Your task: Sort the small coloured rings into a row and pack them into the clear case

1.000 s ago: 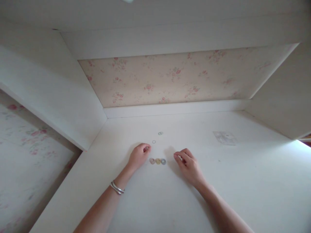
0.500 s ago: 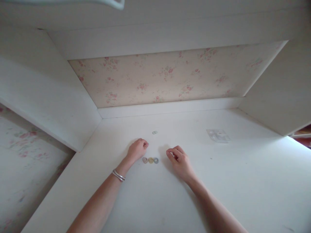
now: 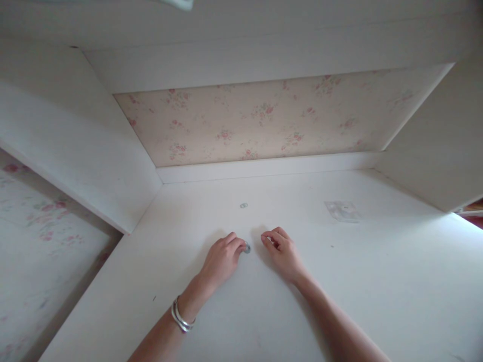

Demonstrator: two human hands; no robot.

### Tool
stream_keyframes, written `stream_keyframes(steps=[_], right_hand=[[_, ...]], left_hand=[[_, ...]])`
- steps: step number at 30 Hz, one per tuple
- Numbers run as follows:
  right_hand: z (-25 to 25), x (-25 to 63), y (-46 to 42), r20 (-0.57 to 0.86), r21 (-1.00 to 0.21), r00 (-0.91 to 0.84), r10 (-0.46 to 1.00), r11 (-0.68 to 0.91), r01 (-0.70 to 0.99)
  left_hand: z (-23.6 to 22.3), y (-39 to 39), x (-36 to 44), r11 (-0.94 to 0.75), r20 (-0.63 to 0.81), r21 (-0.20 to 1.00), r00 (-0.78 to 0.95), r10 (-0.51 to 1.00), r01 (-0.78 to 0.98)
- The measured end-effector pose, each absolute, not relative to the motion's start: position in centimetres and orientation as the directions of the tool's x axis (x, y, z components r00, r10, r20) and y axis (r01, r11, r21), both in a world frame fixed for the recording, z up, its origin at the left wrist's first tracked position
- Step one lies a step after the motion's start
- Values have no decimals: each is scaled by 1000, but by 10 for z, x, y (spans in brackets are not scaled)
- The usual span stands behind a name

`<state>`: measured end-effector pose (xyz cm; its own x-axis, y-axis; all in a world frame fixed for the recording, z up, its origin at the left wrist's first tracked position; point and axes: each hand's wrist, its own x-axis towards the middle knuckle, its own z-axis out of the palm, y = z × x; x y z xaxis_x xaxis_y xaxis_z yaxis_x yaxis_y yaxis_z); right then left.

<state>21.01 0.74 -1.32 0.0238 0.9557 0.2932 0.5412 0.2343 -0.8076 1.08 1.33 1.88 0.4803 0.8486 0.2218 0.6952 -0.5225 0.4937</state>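
Observation:
My left hand (image 3: pixel 223 256), with two silver bangles (image 3: pixel 181 315) at its wrist, is closed. Its thumb and fingertips are at a small silver-grey ring (image 3: pixel 247 247), which looks pinched between them. That hand covers the spot where a copper-coloured and a gold-coloured ring lay. Across a short gap, my right hand (image 3: pixel 281 251) hovers low over the white tabletop with thumb and index finger pressed together. Whatever its fingertips hold, if anything, is too small to make out. Farther back lie two small thin overlapping rings (image 3: pixel 243 205).
A clear plastic case (image 3: pixel 342 211) lies at the back right of the white tabletop (image 3: pixel 377 291). Tiny dark specks dot the surface. White side panels and a flower-patterned wall (image 3: pixel 260 120) enclose the back.
My left hand has come nearer and to the right, onto the row of three rings, hiding the copper and gold ones. My right hand has barely moved. The view has shifted slightly.

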Motion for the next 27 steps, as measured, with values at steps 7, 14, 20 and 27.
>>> stream_keyframes(steps=[7, 14, 20, 27], right_hand=[[-12, 210, 7, 278, -805, 9, 961, 228, 547], [-12, 209, 6, 274, -806, 1, 962, 229, 546], [-13, 210, 8, 262, -812, 9, 965, 215, 543], [-16, 209, 6, 258, -794, -16, 966, 222, 565]], left_hand=[[15, 11, 17, -534, 215, 422, 491, 844, 732], [12, 10, 19, -531, 192, 407, 499, 845, 743], [17, 13, 13, -501, 217, 473, 456, 863, 724], [12, 34, -34, -231, 235, 752, 75, 969, 618]])
